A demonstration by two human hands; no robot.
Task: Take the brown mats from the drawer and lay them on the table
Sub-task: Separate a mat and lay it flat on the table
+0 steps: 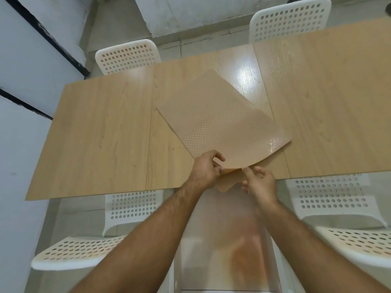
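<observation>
A stack of thin brown mats (220, 121) with a dotted surface lies slanted on the wooden table (101, 132), its near corner hanging over the front edge. My left hand (206, 169) grips that near corner, and the top mat's edge is lifted and curled there. My right hand (259, 182) pinches the near edge of the mats just to the right, its fingers partly under the lifted layer. How many mats are in the stack is hard to tell.
White perforated chairs stand around the table: two at the far side (127, 55) (289, 17) and two at the near side (84, 250) (347, 225). A pale translucent unit (224, 240) sits below between the near chairs. A wall runs along the left.
</observation>
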